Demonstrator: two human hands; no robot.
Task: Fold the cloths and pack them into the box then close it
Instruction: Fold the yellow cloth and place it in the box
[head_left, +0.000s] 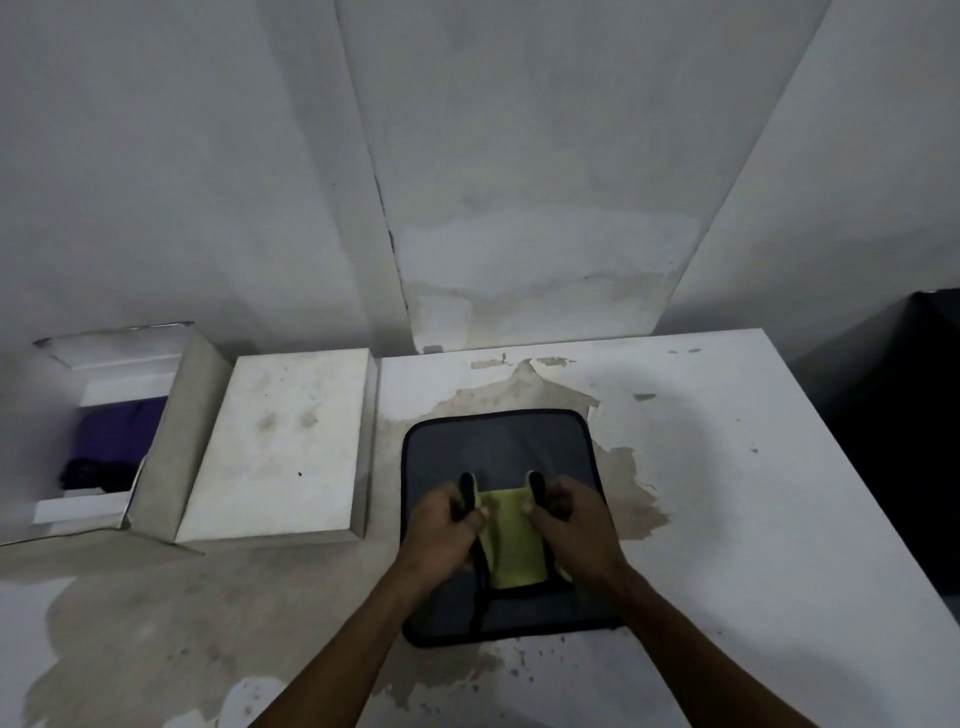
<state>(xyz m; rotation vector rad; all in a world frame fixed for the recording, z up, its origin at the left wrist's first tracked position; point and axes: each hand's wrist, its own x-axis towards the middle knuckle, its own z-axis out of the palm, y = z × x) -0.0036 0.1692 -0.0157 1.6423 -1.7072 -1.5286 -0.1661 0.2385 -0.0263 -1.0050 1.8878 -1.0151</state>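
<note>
A yellow-green cloth (511, 540) with a black edge is held up over a dark grey mat (498, 441) in the middle of the table. My left hand (447, 525) grips its left upper edge and my right hand (566, 519) grips its right upper edge. The black trim pokes out above both fists. An open white box (156, 452) stands at the far left with a purple cloth (122, 431) and something dark inside. Its white lid (285, 441) lies flat beside it, between the box and the mat.
The white table (727, 467) has worn, stained patches around the mat and along the front left. A grey wall rises behind it. A black object (914, 415) stands off the table's right edge.
</note>
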